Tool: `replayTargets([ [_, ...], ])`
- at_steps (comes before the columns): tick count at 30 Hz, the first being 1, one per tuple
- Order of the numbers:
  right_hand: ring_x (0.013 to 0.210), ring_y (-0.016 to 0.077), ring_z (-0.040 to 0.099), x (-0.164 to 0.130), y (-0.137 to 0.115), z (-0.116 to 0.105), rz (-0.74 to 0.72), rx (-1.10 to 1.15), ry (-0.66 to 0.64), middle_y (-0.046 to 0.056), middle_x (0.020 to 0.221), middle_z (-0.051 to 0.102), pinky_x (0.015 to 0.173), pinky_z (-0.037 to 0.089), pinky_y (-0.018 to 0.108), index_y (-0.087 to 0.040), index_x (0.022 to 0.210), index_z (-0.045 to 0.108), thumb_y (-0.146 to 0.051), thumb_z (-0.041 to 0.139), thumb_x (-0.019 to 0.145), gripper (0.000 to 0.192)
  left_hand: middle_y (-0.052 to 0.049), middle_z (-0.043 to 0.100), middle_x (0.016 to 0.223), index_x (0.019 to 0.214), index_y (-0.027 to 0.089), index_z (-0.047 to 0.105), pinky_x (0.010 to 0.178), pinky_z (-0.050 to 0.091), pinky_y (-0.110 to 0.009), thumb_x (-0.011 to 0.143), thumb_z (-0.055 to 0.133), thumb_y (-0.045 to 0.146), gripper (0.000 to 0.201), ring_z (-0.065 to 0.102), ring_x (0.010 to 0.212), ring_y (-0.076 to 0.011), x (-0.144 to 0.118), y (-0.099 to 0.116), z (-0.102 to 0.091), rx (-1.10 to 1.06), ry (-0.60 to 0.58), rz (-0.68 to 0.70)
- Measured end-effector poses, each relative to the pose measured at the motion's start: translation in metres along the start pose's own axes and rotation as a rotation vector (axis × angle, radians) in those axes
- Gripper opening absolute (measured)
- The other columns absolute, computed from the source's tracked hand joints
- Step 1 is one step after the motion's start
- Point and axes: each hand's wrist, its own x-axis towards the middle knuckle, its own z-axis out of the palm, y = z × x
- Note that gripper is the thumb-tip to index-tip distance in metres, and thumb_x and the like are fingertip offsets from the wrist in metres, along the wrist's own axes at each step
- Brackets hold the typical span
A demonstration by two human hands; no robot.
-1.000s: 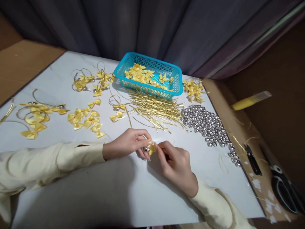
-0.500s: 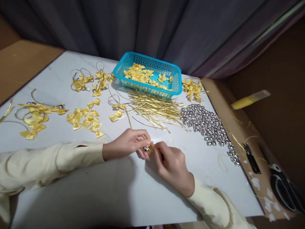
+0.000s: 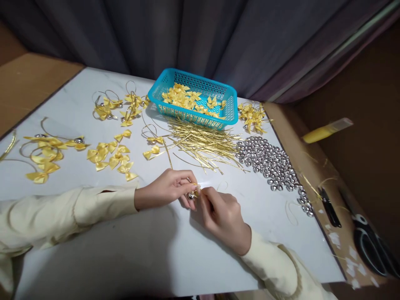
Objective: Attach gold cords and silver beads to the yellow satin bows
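Observation:
Over the white table [image 3: 125,250], my left hand [image 3: 162,191] and my right hand [image 3: 223,216] meet fingertip to fingertip. Between them they pinch a small yellow ribbon bow with a silver bell [image 3: 193,193] and a thin gold cord. Most of the bow is hidden by my fingers. Behind the hands lies a pile of gold cord pieces [image 3: 203,143]. To its right spreads a heap of silver bells [image 3: 270,162].
A turquoise basket [image 3: 229,116] holding yellow bows stands at the back. Loose bows [image 3: 112,156] and finished bows with loops [image 3: 46,152] lie to the left, more finished ones [image 3: 251,114] at the back right. Scissors [image 3: 370,246], a small clipper [image 3: 328,206] and a yellow tube [image 3: 325,131] lie on the brown board at right.
My right hand has slid slightly left and closer to my left hand, covering more of the bow. The left hand stays put.

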Motion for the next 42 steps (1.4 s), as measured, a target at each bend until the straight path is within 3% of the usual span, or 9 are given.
replayTargets([
  [6,0.041,0.0076,0.040,0.001,0.002,-0.009,-0.003,0.057,-0.045,-0.002,0.052,0.050,0.044,0.029,0.021,-0.014,0.075,0.051,-0.013,0.039,0.087,0.016,-0.003,0.066,0.063,0.078,0.012,0.053,0.054,0.055,-0.023,0.085,0.053,0.028,0.018,0.067,0.059,-0.0143,-0.001,0.000,0.000,-0.055,-0.005,0.001],
  [12,0.043,0.0102,0.038,0.001,0.004,-0.007,-0.083,-0.051,-0.024,-0.001,0.050,0.045,0.043,0.027,0.023,-0.016,0.070,0.047,-0.008,0.037,0.083,0.018,-0.003,0.066,0.062,0.079,0.013,0.053,0.053,0.054,-0.022,0.085,0.053,0.031,0.019,0.067,0.058,-0.0144,0.000,-0.002,-0.001,-0.075,-0.017,0.000],
  [16,0.045,0.0118,0.041,0.001,0.004,-0.001,-0.129,-0.125,-0.101,0.000,0.052,0.047,0.044,0.028,0.023,-0.017,0.069,0.045,-0.008,0.036,0.079,0.016,-0.003,0.065,0.061,0.078,0.013,0.053,0.053,0.054,-0.023,0.085,0.053,0.032,0.020,0.066,0.058,-0.0143,-0.001,-0.002,0.000,-0.061,-0.017,0.003],
  [24,0.042,0.0102,0.040,0.005,0.004,-0.011,-0.068,-0.072,-0.132,-0.001,0.051,0.048,0.045,0.027,0.022,-0.015,0.074,0.047,-0.011,0.032,0.085,0.019,-0.001,0.065,0.060,0.078,0.013,0.052,0.052,0.054,-0.022,0.086,0.053,0.029,0.017,0.066,0.057,-0.0138,0.001,-0.003,0.000,-0.084,-0.007,0.017],
  [33,0.039,0.0094,0.041,0.005,0.003,-0.005,0.081,0.028,-0.229,-0.002,0.048,0.051,0.043,0.027,0.020,-0.016,0.069,0.047,-0.014,0.034,0.085,0.021,-0.002,0.064,0.061,0.078,0.013,0.052,0.051,0.054,-0.022,0.086,0.053,0.030,0.018,0.066,0.055,-0.0135,0.000,-0.004,-0.001,-0.086,-0.008,0.026],
  [35,0.039,0.0081,0.041,0.006,0.006,-0.008,0.171,0.099,-0.187,-0.003,0.048,0.050,0.043,0.028,0.019,-0.016,0.071,0.051,-0.021,0.037,0.089,0.023,-0.002,0.065,0.062,0.080,0.013,0.053,0.051,0.054,-0.022,0.086,0.053,0.031,0.019,0.066,0.055,-0.0136,0.000,-0.003,-0.001,-0.095,-0.011,0.027],
  [39,0.050,0.0075,0.047,0.012,0.019,-0.017,0.407,0.292,0.039,-0.001,0.059,0.054,0.049,0.036,0.017,-0.016,0.077,0.056,-0.029,0.043,0.090,0.022,-0.003,0.065,0.062,0.079,0.013,0.052,0.051,0.053,-0.022,0.086,0.052,0.031,0.019,0.066,0.055,-0.0139,-0.001,0.002,-0.001,-0.128,-0.038,0.040],
  [41,0.058,0.0086,0.051,0.015,0.025,-0.020,0.461,0.410,0.023,0.001,0.070,0.059,0.051,0.039,0.017,-0.016,0.083,0.058,-0.027,0.046,0.089,0.017,-0.002,0.065,0.062,0.079,0.013,0.051,0.049,0.053,-0.021,0.086,0.053,0.030,0.018,0.066,0.055,-0.0143,-0.001,0.004,-0.001,-0.154,-0.046,0.055],
  [42,0.057,0.0087,0.051,0.016,0.026,-0.021,0.476,0.485,-0.047,0.001,0.070,0.059,0.050,0.040,0.017,-0.015,0.087,0.059,-0.025,0.047,0.087,0.015,-0.002,0.065,0.062,0.079,0.013,0.051,0.049,0.052,-0.021,0.085,0.054,0.029,0.018,0.067,0.056,-0.0146,-0.001,0.005,-0.002,-0.166,-0.051,0.062],
])
